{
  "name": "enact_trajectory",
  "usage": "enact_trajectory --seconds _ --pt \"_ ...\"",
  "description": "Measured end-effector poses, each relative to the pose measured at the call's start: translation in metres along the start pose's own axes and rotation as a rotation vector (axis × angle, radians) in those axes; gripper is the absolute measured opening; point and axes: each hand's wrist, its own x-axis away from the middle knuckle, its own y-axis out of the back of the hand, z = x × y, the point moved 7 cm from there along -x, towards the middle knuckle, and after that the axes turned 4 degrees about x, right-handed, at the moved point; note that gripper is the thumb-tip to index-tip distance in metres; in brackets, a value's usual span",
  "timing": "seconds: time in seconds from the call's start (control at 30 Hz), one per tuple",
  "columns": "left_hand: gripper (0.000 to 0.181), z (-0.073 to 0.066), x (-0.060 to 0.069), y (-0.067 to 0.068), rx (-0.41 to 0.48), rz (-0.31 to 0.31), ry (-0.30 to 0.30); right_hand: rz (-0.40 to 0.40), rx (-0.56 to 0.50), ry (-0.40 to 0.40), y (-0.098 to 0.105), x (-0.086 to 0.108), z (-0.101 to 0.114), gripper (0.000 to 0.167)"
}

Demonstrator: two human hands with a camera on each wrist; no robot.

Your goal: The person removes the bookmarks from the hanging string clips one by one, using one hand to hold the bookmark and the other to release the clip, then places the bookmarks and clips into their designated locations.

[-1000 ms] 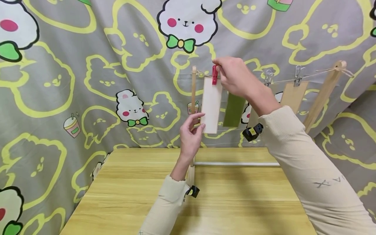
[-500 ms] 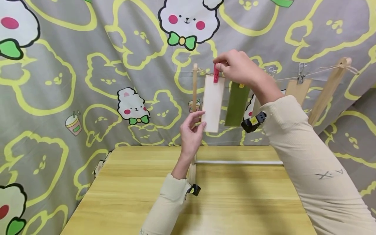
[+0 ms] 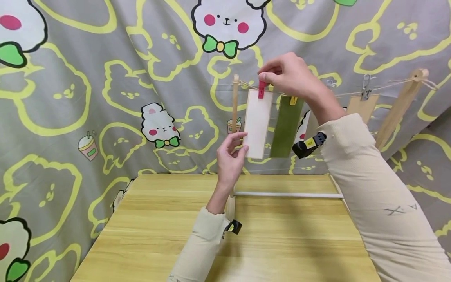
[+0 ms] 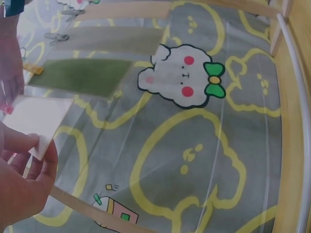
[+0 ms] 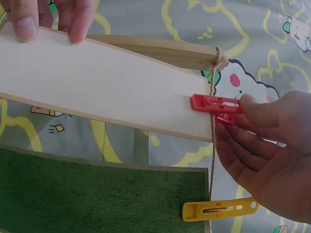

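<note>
the right hand (image 3: 291,76) pinches a red clip (image 3: 261,92) atop the white card (image 3: 258,123). the left hand (image 3: 230,162) pinches the card's lower left edge between fingers.

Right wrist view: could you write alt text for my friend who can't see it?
A right hand pinches a red clip at the end of a white panel, on a length of twine, while the left hand holds the panel's long edge. Alongside, a yellow clip fastens a green panel to the same twine. Patterned gray cloth hangs behind.
</note>
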Motion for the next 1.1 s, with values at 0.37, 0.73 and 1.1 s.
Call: enact_trajectory --seconds 0.37,0.73,1.1 --pt "0.034 0.002 0.0 -0.001 -0.008 -0.001 0.01 -0.112 -0.008 -0.029 0.008 -0.002 -0.003 0.032" --pt "0.034 0.004 -0.002 0.004 -0.013 -0.013 0.022 -0.213 -0.084 -0.071 0.012 0.0 -0.005 0.033" --pt "0.034 0.001 0.0 0.007 -0.038 -0.01 0.022 -0.286 -0.076 -0.003 0.013 0.007 -0.004 0.031"
